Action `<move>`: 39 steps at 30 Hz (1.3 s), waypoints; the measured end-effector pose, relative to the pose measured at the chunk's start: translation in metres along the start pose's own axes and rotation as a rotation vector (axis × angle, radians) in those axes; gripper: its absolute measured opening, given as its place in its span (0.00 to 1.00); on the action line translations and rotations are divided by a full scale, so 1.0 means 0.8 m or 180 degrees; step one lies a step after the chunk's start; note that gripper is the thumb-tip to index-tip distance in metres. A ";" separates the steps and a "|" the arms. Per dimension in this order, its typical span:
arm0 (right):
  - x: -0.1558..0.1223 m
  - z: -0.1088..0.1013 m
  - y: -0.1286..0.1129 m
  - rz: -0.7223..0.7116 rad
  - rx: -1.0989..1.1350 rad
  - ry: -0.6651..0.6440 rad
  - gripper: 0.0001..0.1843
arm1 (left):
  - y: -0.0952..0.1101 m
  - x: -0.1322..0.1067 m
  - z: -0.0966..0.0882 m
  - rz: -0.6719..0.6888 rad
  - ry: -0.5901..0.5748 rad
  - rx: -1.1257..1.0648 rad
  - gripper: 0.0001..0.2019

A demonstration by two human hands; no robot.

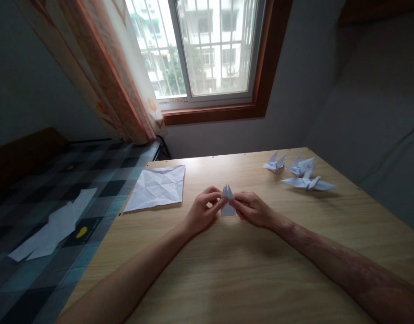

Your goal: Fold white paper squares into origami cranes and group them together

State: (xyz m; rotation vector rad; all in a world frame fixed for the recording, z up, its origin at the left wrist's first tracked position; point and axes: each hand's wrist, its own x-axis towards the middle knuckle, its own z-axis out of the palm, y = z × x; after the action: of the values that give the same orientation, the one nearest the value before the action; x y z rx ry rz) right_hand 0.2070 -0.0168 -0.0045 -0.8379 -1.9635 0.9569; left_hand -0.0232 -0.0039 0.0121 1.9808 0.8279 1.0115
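Between my two hands, over the middle of the wooden table, is a small folded piece of white paper with two points at its top. My left hand pinches its left side between thumb and fingers. On the opposite edge, my right hand grips it with the thumb in front. The fingers behind the paper are partly hidden. Three white paper cranes stand at the back right: one crane, a second crane and a nearer one with spread wings.
A creased square sheet of white paper lies at the table's back left. Left of the table is a bed with a checked cover, holding white paper scraps. Behind are a window and a flowered curtain.
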 end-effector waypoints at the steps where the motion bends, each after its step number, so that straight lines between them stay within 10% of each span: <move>1: 0.001 0.000 0.000 -0.0065 -0.0070 -0.0055 0.28 | 0.000 0.000 0.000 -0.0017 -0.0041 -0.0066 0.19; 17: 0.003 0.005 0.016 -0.0843 -0.1088 -0.0255 0.25 | -0.004 -0.005 0.006 -0.0292 -0.0503 0.0351 0.21; 39: 0.003 -0.001 0.007 -0.0214 -0.0180 0.0321 0.28 | -0.002 -0.004 0.001 -0.0422 -0.0862 0.0345 0.23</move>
State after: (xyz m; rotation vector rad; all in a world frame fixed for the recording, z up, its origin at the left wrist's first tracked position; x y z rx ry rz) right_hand 0.2081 -0.0118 -0.0083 -0.8303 -1.9271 0.8083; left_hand -0.0244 -0.0058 0.0091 2.0663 0.8639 0.6169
